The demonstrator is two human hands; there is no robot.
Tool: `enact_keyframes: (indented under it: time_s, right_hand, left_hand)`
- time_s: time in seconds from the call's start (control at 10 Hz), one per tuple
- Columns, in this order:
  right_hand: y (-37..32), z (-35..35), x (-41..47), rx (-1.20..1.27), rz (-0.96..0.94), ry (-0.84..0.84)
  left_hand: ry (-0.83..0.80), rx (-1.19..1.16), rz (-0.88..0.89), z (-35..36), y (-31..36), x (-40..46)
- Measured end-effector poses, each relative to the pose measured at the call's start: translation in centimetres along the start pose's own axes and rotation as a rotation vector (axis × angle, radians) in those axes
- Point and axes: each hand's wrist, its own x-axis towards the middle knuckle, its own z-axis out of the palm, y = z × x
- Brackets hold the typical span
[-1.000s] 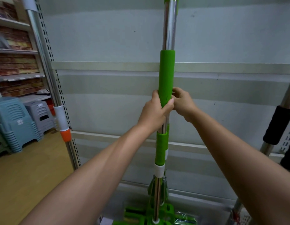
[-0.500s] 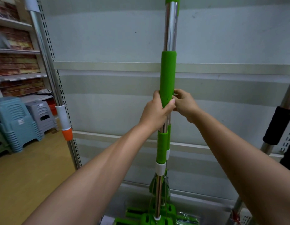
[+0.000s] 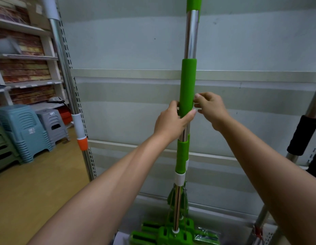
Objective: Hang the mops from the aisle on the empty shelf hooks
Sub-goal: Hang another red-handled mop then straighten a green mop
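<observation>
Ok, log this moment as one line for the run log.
green mop upright at shelf back | left hand grip on green sleeve | right hand fingertips beside sleeve, open | hook out of view

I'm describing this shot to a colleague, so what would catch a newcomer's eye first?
The green mop stands upright at centre before the pale shelf back panel. The left hand grips its foam sleeve; the right hand is beside it, fingers loose. Stacked plastic stools sit far left.
</observation>
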Motion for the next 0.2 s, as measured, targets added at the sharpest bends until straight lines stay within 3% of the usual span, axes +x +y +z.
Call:
enact_keyframes:
  time_s: [0.2]
  right_hand:
    - [-2.6,0.6,-2.9,0.197,-0.107,0.174]
  left_hand:
    - [0.019,0.023,-0.065,-2.3,-0.2,-3.0]
